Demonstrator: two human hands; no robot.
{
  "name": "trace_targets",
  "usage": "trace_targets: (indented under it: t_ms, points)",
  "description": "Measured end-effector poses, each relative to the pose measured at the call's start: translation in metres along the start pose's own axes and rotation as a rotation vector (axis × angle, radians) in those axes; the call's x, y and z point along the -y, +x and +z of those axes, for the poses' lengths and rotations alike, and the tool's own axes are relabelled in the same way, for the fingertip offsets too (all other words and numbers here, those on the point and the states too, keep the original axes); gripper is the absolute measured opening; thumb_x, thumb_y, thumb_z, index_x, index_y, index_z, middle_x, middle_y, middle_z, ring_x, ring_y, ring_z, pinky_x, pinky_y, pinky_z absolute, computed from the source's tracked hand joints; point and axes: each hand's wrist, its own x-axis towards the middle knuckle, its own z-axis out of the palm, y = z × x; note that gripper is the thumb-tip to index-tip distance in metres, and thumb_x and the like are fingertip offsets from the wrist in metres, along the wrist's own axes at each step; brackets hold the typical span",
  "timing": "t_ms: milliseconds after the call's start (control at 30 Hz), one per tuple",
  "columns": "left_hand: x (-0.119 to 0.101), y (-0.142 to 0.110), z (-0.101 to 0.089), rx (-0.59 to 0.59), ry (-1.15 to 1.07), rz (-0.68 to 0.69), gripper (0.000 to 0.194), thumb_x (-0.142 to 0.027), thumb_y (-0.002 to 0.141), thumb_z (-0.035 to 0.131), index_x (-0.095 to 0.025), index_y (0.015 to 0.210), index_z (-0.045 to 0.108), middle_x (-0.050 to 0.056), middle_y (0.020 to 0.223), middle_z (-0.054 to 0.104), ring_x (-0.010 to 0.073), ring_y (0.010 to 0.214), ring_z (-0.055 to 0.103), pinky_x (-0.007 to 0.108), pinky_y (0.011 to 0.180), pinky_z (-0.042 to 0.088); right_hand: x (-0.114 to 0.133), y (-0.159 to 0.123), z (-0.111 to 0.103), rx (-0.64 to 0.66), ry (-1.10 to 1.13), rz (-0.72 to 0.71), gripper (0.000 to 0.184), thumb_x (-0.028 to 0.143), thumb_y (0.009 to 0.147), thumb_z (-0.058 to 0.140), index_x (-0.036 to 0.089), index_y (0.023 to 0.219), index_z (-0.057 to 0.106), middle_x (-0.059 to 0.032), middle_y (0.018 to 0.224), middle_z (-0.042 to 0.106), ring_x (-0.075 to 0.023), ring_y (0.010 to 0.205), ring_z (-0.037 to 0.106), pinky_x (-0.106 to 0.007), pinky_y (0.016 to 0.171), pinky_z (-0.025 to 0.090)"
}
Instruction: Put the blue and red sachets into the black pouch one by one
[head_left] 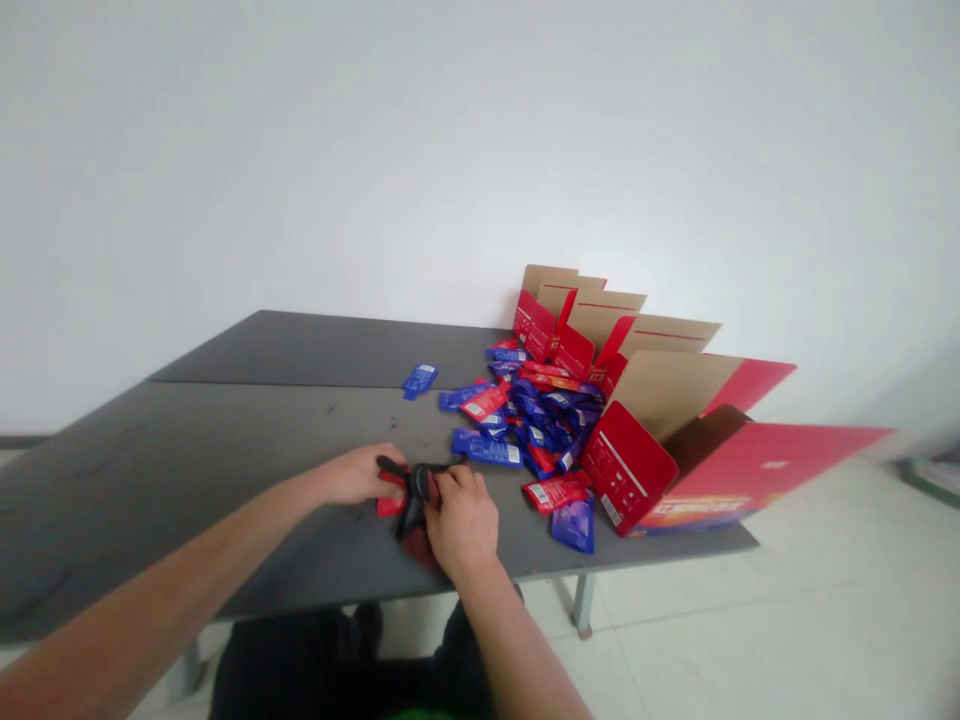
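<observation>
At the table's near edge, both hands meet over a black object (417, 487) with a rounded middle and thin arms; I cannot tell its kind. My left hand (366, 474) is closed at its left side, and a small red piece (388, 506) shows below those fingers. My right hand (466, 520) has its fingers curled over the right side of the black object. Under it lies a dark reddish-brown piece (421, 548), partly hidden by the right hand. To the right of my hands is a heap of blue and red sachets (541, 418).
Several red cardboard boxes (631, 470) with raised flaps stand in a row along the right of the grey table (225, 450). One blue sachet (420, 379) lies apart near the table seam. A white wall (375, 150) rises behind.
</observation>
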Motion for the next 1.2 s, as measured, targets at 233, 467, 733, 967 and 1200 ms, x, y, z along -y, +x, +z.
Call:
trace_targets:
  t_ms: [233,467,733,967,1200]
  points:
    - [0.01,-0.04,0.014,-0.185,-0.028,0.044,0.03,-0.047,0.088,0.068,-0.022,0.104,0.073,0.003,0.099,0.065,0.0199,0.084,0.064,0.029,0.077,0.052,0.005,0.01,0.008,0.083,-0.114,0.044,0.032,0.039,0.107,0.047,0.022,0.099,0.073,-0.0097,0.108,0.067,-0.0236,0.102,0.06,-0.031,0.078,0.046]
    - [0.005,-0.049,0.045,-0.41,0.231,0.124,0.04,-0.037,0.087,0.072,-0.024,0.125,0.068,0.009,0.129,0.067,0.0292,0.117,0.062,0.042,0.105,0.049,0.01,0.016,0.001,0.078,-0.154,0.035,0.037,0.04,0.108,0.043,0.023,0.096,0.073,-0.0086,0.105,0.068,-0.0244,0.098,0.061,-0.033,0.074,0.047]
    - [0.011,-0.048,0.049,-0.389,0.313,0.087,0.026,-0.022,0.089,0.063,-0.023,0.111,0.076,0.011,0.117,0.072,0.0303,0.111,0.066,0.042,0.099,0.052,0.033,0.037,0.006,0.152,-0.102,-0.301,0.025,0.037,0.103,0.053,0.024,0.1,0.073,-0.0069,0.111,0.069,-0.0239,0.107,0.057,-0.031,0.084,0.048]
    - [0.011,-0.051,0.05,-0.402,0.318,0.086,0.052,-0.045,0.09,0.07,-0.024,0.138,0.065,0.01,0.138,0.065,0.0302,0.124,0.059,0.045,0.109,0.047,-0.019,0.037,-0.024,0.12,-0.3,0.063,0.039,0.033,0.108,0.04,0.018,0.097,0.075,-0.0142,0.107,0.07,-0.0278,0.1,0.062,-0.034,0.072,0.047]
    - [0.004,-0.05,0.049,-0.412,0.328,0.074,0.026,-0.02,0.086,0.064,-0.022,0.109,0.077,0.01,0.117,0.073,0.03,0.113,0.065,0.04,0.101,0.052,0.034,0.04,0.004,0.123,-0.11,-0.338,0.018,0.029,0.101,0.052,0.023,0.104,0.069,-0.0056,0.108,0.07,-0.0246,0.103,0.058,-0.033,0.085,0.048]
